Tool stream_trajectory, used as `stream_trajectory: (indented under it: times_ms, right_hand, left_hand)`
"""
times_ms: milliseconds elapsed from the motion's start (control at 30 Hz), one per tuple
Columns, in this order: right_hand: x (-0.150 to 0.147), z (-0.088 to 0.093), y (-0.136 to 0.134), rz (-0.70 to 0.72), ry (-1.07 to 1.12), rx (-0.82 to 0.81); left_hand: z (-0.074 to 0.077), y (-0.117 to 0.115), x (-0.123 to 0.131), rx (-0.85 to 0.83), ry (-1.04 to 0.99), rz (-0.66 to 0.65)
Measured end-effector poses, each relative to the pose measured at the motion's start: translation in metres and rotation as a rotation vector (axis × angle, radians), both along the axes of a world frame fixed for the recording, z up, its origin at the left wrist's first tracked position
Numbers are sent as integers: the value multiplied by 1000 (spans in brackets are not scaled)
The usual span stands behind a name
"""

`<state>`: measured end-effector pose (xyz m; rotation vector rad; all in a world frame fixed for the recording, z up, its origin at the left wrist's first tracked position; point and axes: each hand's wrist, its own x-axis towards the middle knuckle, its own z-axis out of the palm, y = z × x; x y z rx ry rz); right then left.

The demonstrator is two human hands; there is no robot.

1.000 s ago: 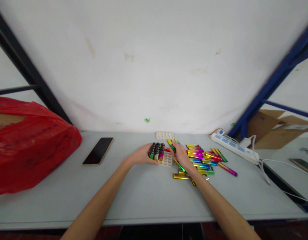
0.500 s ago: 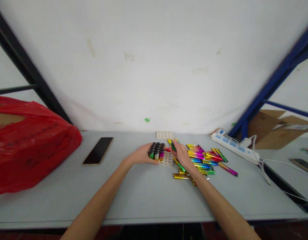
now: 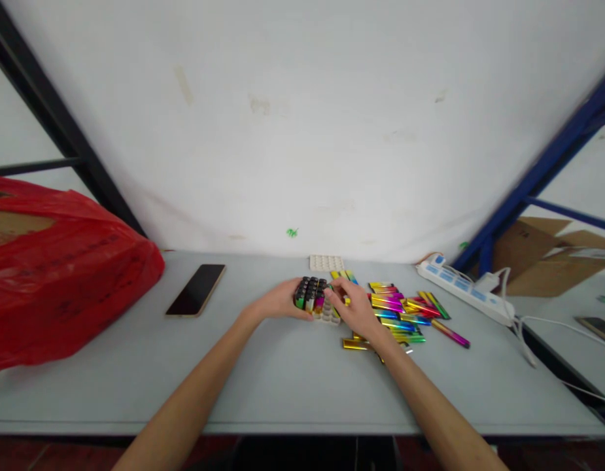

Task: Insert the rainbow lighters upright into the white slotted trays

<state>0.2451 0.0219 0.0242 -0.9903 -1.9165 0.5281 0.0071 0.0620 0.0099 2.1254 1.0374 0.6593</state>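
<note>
My left hand point(image 3: 281, 301) is wrapped round the left side of a block of upright lighters point(image 3: 311, 288) with black tops. They stand in rows in a white tray with round pockets point(image 3: 330, 315), whose right part shows bare pockets. Over that right part, my right hand point(image 3: 354, 306) pinches a lighter against the standing rows. Its fingers cover most of that lighter. Beside and partly under my right wrist lies a loose pile of shiny lighters point(image 3: 393, 303) in gold, blue, green, red and purple.
A second white pocketed tray point(image 3: 326, 263) lies at the back near the wall. On the left are a phone point(image 3: 196, 290) and a red plastic bag point(image 3: 71, 275). A white power strip point(image 3: 464, 292) with cables lies at the right, before a cardboard box point(image 3: 552, 258).
My right hand has moved left and slightly down from beside the pile, bringing a lighter to the standing rows. My left hand keeps its hold on the block. The view has shifted slightly.
</note>
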Motion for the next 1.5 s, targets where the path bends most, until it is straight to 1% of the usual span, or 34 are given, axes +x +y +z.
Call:
stream_trajectory:
  times_ms: [167,367,567,800,1133,1233,1333,1433,1500]
  right_hand:
    - [-3,-7,1,23,13,-83]
    - [1,-12,5,130,-65,-100]
    - [3,-9,3,165,-87,-98]
    - [2,-5,-1,163,-102,-114]
    - [3,-9,0,209,-141,-127]
    - [5,-7,1,168,-130,-107]
    - [10,-9,7,42,-125,-6]
    - [15,-19,19,-85,-181,110]
    - [19,-28,26,-108,-261,147]
  left_hand:
    - [2,-2,1,8,5,-2]
    - [4,-4,2,-14,-41,-24]
    - [5,-4,1,-7,-44,-35]
    - [3,-3,1,7,-23,-22]
    - [4,-3,1,15,-28,-27]
    - [1,-1,1,4,-27,-18]
    - [-1,1,-1,-28,-51,-37]
    - [-1,2,-5,-59,-58,-57]
    - [0,1,-9,-90,-31,-76]
